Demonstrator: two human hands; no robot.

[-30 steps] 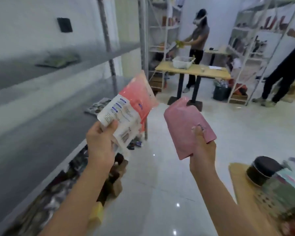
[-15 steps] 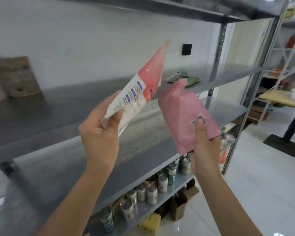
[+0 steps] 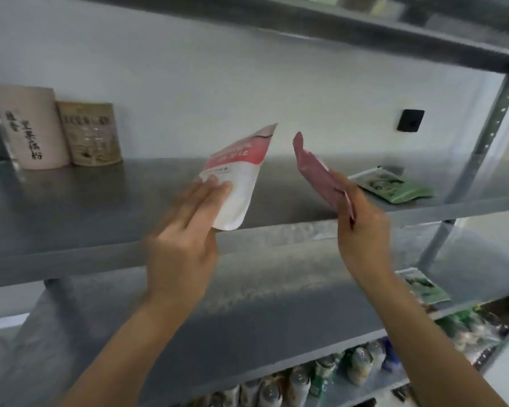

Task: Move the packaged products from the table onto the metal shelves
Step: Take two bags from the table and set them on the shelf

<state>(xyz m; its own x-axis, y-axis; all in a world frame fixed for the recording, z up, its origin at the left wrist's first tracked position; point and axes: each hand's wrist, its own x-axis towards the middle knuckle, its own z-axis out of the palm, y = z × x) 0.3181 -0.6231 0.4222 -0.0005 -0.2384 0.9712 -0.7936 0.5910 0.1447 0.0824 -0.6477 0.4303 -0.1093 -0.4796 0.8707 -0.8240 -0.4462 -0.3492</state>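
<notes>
My left hand (image 3: 185, 230) holds a white pouch with a pink-red top (image 3: 238, 174) by its lower end, fingers laid over its front; the pouch points up and right over the grey metal shelf (image 3: 100, 201). A flat pink pouch (image 3: 315, 174) is gripped at its lower end by my right hand (image 3: 362, 230) and is seen nearly edge-on, tilted up and left above the same shelf. The two pouches are apart, with a gap between their tips.
Two upright paper bags, one pale (image 3: 30, 127) and one brown (image 3: 90, 133), stand at the shelf's back left. A green packet (image 3: 391, 186) lies at its right end. Another green packet (image 3: 423, 289) lies on the lower shelf. Cans and bottles (image 3: 321, 374) fill the bottom shelf. The upright post (image 3: 479, 148) stands at right.
Both hands have reached forward and up over the middle shelf. The white pouch has turned to show its front; the pink pouch has turned edge-on. The view moved closer to the shelves.
</notes>
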